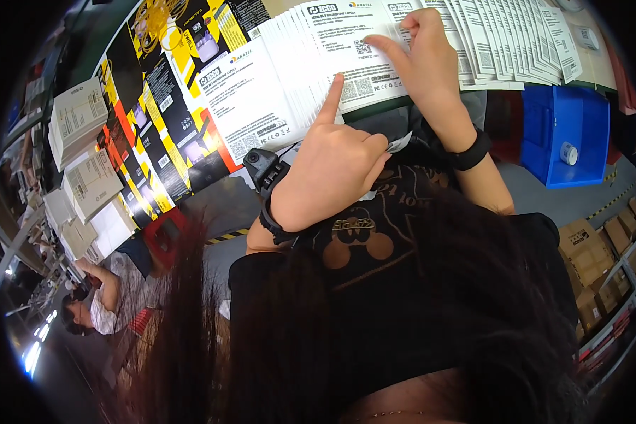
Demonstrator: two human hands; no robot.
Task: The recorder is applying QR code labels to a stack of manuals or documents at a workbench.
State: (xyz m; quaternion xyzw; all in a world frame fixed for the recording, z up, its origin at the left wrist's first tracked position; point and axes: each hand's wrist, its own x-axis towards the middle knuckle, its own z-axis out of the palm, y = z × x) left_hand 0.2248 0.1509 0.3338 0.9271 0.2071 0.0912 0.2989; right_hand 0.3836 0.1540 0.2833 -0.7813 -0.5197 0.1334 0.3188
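White printed sheets [304, 71] lie overlapped in a fanned row along the table edge. My left hand [336, 166] is over the row's near edge; its index finger is stretched out with the tip on a sheet. Its other fingers are curled, and a small whitish scrap [401, 143] sticks out at their tips, seemingly pinched there. My right hand [431, 67] is above the sheets, thumb stretched to the left and apart from the bent fingers. Nothing shows in it. The thumb tip is beside a printed square code [362, 46] on a sheet.
Left of the sheets lie black and yellow printed cards [166, 113] and stacks of white booklets [92, 184]. A blue bin [537, 134] at the right holds a white roll [568, 153]. Cardboard boxes [586, 247] stand on the lower right. Another person [109, 300] sits at the lower left.
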